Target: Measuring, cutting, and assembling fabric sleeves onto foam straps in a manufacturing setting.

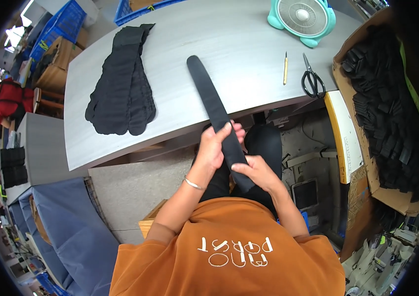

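A long black fabric strap (pixel 211 97) with a rounded far end runs from above the table down toward my lap. My left hand (pixel 215 146) grips it around the middle, thumb on top and fingers beneath. Closer to me, my right hand (pixel 257 172) pinches the strap's near part, its thumb lying on the upper face. The fingers under the strap are partly hidden. To the left on the table lies a fanned pile of similar black fabric strips (pixel 123 86), their rounded ends toward me.
The grey table (pixel 249 59) bears a turquoise fan (pixel 302 19), black-handled scissors (pixel 313 79) and a thin yellow pen-like tool (pixel 285 69) at the right. An open cardboard box (pixel 374 185) full of black pieces stands at far right. A person in red (pixel 9 101) is far left.
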